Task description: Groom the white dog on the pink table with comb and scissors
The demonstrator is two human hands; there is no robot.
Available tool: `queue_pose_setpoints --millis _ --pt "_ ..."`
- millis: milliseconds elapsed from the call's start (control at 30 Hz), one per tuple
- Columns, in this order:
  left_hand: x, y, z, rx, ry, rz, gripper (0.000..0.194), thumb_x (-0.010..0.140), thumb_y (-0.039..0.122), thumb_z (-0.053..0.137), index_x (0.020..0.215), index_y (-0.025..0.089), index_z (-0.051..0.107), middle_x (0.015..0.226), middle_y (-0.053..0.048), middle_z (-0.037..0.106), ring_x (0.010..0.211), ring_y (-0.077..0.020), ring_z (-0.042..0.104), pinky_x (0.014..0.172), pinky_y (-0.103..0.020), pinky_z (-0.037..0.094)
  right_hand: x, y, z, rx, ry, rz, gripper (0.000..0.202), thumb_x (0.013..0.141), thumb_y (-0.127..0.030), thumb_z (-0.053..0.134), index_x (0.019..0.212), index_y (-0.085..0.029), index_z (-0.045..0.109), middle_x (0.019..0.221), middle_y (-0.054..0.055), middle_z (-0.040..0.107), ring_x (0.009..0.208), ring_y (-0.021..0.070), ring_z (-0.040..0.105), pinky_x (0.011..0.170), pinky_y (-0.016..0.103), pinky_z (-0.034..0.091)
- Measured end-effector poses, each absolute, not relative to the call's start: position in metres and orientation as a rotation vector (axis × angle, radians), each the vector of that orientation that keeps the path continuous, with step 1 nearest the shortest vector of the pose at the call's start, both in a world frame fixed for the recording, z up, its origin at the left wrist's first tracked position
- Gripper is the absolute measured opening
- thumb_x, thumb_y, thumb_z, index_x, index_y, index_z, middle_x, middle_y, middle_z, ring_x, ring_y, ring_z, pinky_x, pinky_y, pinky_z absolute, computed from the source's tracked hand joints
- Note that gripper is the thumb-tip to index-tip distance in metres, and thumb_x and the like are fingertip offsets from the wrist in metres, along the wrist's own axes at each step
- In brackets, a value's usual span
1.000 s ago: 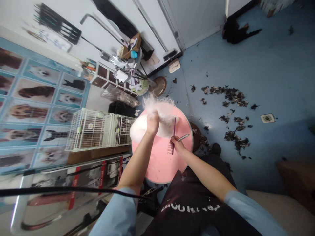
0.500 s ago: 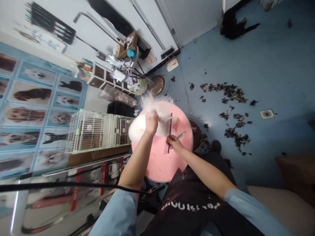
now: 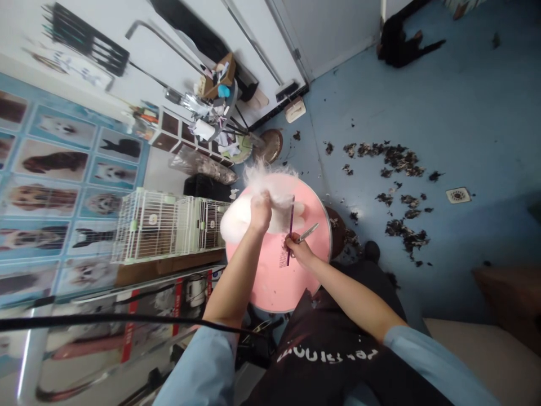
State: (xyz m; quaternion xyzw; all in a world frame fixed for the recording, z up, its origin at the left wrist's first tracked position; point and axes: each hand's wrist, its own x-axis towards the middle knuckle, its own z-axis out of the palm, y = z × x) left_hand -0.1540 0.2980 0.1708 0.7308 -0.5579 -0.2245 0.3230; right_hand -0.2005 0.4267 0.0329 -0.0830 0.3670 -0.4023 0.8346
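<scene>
A white fluffy dog point(image 3: 236, 219) is on a round pink table point(image 3: 270, 282) in front of me. My left hand point(image 3: 261, 213) is closed on the dog's long white fur, which fans out beyond my fingers; exactly what part it grips is partly hidden. Held in my right hand point(image 3: 296, 248) is a purple comb point(image 3: 291, 217), its fine teeth facing left and its far end beside the fur. The same hand also keeps a pair of scissors point(image 3: 308, 232), pointing up and right, away from the dog.
Dark hair clippings point(image 3: 397, 158) litter the blue floor on the right. A black animal point(image 3: 397, 42) is at the far wall. White wire cages point(image 3: 147, 225) stand on the left. Beyond the table is a cluttered stand point(image 3: 228, 107). A black cable point(image 3: 127, 320) crosses the lower left.
The comb and scissors in my right hand have shifted very slightly to the left. My left hand keeps its grip on the fur. The black animal has moved a little.
</scene>
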Motion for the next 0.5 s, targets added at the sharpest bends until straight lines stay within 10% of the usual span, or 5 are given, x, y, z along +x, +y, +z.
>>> queue_pose_setpoints --millis 500 --pt "-0.140 0.303 0.170 1.960 -1.428 -0.542 0.046 0.107 0.044 0.056 0.070 0.017 0.060 0.071 -0.003 0.058 0.072 -0.0174 0.051 0.071 -0.030 0.045 -0.209 0.453 0.020 -0.299 0.890 -0.829 0.024 0.091 -0.035 0.062 0.077 -0.025 0.046 0.064 -0.004 0.057 0.052 0.0105 0.043 0.050 0.024 0.034"
